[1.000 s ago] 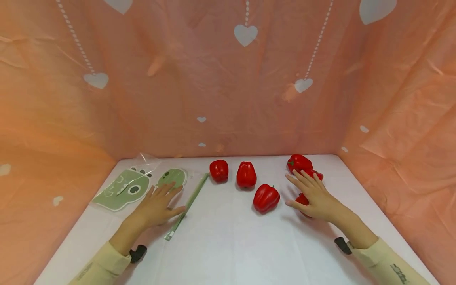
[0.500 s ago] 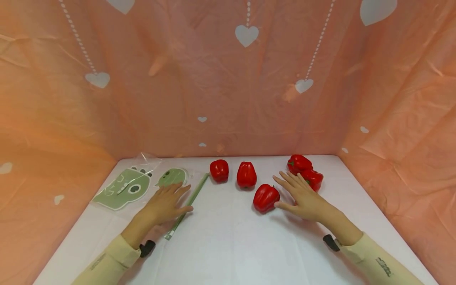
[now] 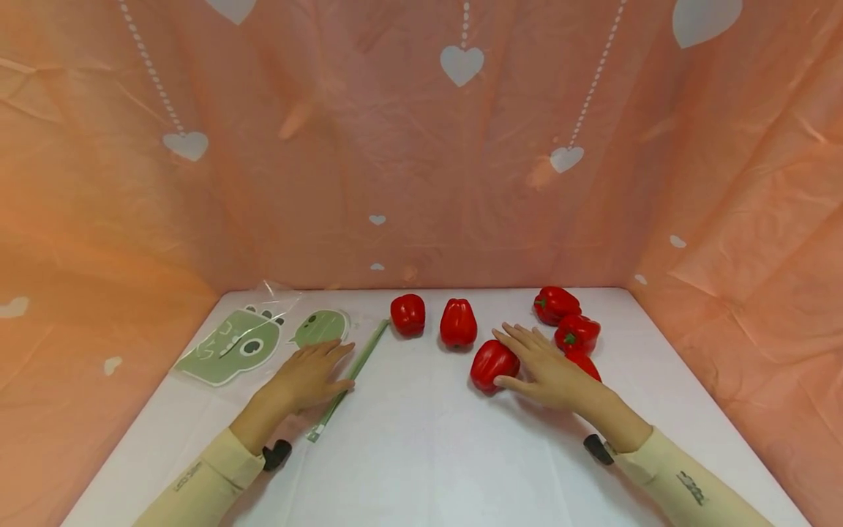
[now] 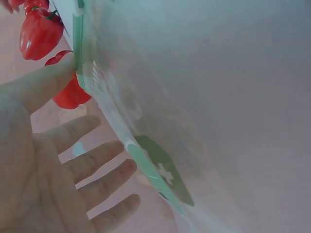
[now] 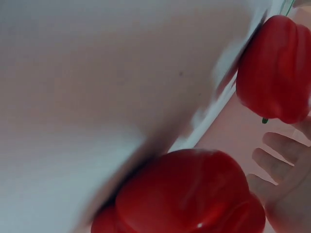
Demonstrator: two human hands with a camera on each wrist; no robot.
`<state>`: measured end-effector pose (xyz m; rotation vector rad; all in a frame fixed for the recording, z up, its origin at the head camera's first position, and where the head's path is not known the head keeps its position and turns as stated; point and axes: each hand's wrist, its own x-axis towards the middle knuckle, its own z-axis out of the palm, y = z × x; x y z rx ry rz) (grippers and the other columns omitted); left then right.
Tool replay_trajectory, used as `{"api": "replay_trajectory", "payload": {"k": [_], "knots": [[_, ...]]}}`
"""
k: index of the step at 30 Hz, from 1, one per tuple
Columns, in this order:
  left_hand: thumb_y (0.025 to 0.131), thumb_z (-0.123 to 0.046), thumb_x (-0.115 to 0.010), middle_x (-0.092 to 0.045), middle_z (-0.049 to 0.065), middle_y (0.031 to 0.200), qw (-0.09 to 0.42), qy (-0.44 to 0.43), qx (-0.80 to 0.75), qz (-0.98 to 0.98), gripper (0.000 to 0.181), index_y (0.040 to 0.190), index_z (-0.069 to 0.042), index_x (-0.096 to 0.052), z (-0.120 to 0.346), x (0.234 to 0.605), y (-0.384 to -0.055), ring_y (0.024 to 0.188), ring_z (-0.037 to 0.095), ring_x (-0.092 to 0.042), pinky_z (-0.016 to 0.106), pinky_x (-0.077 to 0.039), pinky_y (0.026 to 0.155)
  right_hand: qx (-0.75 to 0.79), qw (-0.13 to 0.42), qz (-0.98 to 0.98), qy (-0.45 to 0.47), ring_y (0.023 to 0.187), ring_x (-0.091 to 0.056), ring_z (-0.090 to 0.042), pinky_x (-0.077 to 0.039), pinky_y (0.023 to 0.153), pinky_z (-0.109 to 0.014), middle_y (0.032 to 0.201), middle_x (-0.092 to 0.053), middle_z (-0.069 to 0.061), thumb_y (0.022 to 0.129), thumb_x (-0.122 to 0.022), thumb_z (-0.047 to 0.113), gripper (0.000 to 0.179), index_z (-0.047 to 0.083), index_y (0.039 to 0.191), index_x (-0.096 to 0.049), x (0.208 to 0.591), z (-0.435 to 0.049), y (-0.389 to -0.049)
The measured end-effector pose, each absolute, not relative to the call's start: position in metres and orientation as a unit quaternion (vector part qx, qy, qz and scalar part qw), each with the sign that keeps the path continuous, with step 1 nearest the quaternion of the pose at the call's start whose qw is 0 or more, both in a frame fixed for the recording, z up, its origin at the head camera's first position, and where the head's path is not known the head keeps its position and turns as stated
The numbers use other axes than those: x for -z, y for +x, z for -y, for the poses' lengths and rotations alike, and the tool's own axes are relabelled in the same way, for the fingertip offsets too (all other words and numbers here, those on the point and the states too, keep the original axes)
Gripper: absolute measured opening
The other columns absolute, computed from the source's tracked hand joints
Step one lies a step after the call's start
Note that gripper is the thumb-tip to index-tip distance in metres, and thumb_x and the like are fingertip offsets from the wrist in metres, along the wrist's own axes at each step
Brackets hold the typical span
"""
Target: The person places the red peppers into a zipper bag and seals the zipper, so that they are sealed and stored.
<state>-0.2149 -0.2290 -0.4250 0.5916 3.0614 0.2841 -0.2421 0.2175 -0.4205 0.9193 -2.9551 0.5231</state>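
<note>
The left sleeve and right sleeve are looking pale yellow, stopping well behind the bare fingers. A dark print is sitting further back on each, plus a stubby black gadget is poking out by each cuff.

A white-topped counter stands in front of me, closed in at the back and both sides by creased peach-orange fabric drapes printed with pale heart shapes, several hanging from white dotted lines.
</note>
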Motion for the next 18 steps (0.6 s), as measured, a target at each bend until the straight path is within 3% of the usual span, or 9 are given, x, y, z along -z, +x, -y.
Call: {"api": "replay_trajectory", "payload": {"k": [7,13,18], "knots": [[0.1,-0.038,-0.074,-0.053,0.028,0.154,0.011,0.192,-0.083,-0.978,0.064,0.152,-0.003,-0.057,0.2286,0.4225,-0.2169,0.141,0.051,-0.052,0.067,-0.042,0.114,-0.17,-0.006,0.942,0.29,0.155,-0.035,-0.049,-0.031,0.123,-0.066,0.17,-0.037,-0.018,0.095,-0.077,0.052,0.09,0.016,0.167,-0.037,0.4223,-0.2167,-0.2388],[0.1,-0.035,-0.074,-0.063,0.023,0.141,-0.003,0.202,-0.079,-0.976,0.053,0.141,-0.003,-0.066,0.2294,0.4239,-0.2194,0.129,0.046,-0.061,0.063,-0.05,0.106,-0.172,-0.003,0.937,0.305,0.152,-0.041,-0.044,-0.047,0.11,-0.065,0.168,-0.041,-0.017,0.092,-0.084,0.042,0.093,0.015,0.167,-0.036,0.4218,-0.2195,-0.2361],[0.099,-0.032,-0.075,-0.067,0.018,0.131,-0.004,0.193,-0.085,-0.978,0.042,0.132,-0.006,-0.071,0.2292,0.4244,-0.2201,0.121,0.043,-0.065,0.061,-0.053,0.1,-0.184,-0.004,0.932,0.313,0.15,-0.044,-0.043,-0.052,0.106,-0.062,0.167,-0.042,-0.017,0.09,-0.087,0.034,0.095,0.012,0.167,-0.036,0.4215,-0.2221,-0.2342]]}}
